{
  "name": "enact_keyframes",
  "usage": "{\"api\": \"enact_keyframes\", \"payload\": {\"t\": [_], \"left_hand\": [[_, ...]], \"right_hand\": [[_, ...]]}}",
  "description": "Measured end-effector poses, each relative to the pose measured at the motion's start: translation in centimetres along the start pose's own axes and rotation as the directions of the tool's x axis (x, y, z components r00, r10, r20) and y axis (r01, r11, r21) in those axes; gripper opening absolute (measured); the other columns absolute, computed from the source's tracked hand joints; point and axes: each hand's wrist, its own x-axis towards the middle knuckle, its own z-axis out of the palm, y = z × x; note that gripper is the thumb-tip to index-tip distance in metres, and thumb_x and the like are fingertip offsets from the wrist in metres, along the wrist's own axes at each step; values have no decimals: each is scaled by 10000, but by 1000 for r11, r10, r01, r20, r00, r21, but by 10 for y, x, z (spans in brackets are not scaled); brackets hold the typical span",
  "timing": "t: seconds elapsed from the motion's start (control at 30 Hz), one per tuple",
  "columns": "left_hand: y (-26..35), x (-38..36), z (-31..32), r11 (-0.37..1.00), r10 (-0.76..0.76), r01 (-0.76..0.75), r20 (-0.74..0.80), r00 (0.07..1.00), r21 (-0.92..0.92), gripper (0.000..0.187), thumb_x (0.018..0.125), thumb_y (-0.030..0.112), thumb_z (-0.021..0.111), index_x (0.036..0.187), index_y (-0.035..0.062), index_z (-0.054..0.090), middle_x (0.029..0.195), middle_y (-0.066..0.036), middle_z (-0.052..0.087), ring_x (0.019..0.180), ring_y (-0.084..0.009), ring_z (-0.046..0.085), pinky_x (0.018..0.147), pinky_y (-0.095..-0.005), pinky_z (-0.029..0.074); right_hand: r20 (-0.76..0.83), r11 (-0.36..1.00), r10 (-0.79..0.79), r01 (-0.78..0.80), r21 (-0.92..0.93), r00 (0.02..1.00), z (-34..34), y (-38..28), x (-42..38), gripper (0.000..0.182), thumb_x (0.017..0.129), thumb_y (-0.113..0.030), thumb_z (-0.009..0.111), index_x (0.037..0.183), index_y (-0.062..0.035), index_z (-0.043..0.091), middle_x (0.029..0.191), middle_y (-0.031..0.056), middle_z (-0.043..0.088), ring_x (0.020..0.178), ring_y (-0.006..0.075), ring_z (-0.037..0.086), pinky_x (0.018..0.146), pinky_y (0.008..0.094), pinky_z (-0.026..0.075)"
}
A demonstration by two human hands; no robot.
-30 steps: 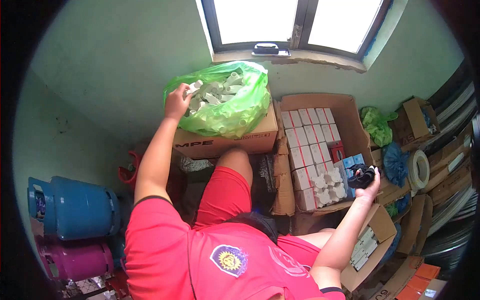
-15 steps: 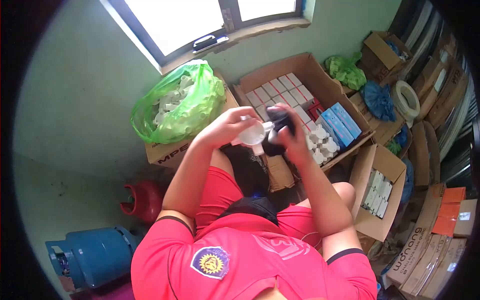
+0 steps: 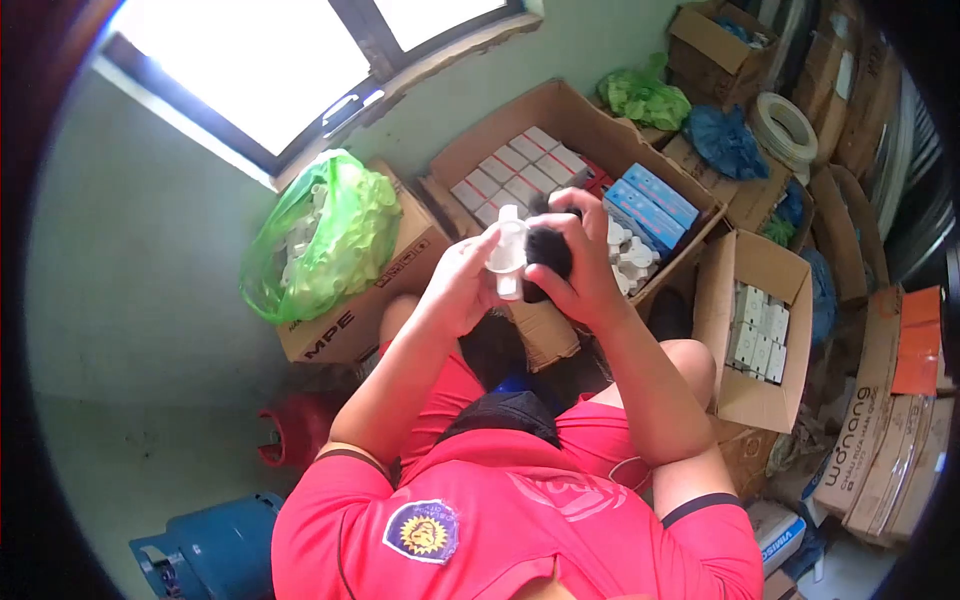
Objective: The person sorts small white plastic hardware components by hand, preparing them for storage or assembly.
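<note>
My left hand grips a white round conduit junction box by its left side, thumb near the rim. Its open round face is toward me, with short pipe spouts at top and bottom. My right hand is closed around a black cloth, which presses against the right side of the box. Both hands are raised in front of the large carton, where several similar white junction boxes lie beside small white boxes and blue boxes.
A green plastic bag of white fittings rests on an MPE carton at left. A smaller carton of white boxes stands at right. Gas cylinders, blue and red, are at lower left. More cartons line the right.
The junction box has turned in my left hand, so its spouts now point up and down. The cloth stays at its right side. The head view has shifted and tilted.
</note>
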Motion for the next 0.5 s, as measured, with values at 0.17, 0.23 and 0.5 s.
{"api": "enact_keyframes", "payload": {"t": [0.17,0.23,0.5], "left_hand": [[-18,7,-7,976,-202,195,74,977,92,309,995,261,603,1169,6,612,947,-72,708,728,-144,707,577,-284,602],[-27,11,-12,961,-264,252,100,959,114,248,986,224,584,1127,22,614,897,-64,688,717,-156,702,580,-305,608],[-18,14,-4,879,-362,438,331,871,-191,595,984,376,536,1463,42,424,1241,-171,649,1117,-290,665,922,-443,575]], "right_hand": [[5,996,71,-71,44,997,-12,9,-20,529,873,-393,749,1267,-109,539,1271,205,459,1134,386,506,962,482,424],[-32,994,17,-13,111,999,-14,4,-23,531,854,-370,771,1257,-107,545,1231,197,496,1108,385,527,947,481,439],[-95,992,-126,127,7,988,-10,-22,-7,652,678,-585,847,1098,-135,634,1199,173,544,1176,442,506,983,582,416]]}}
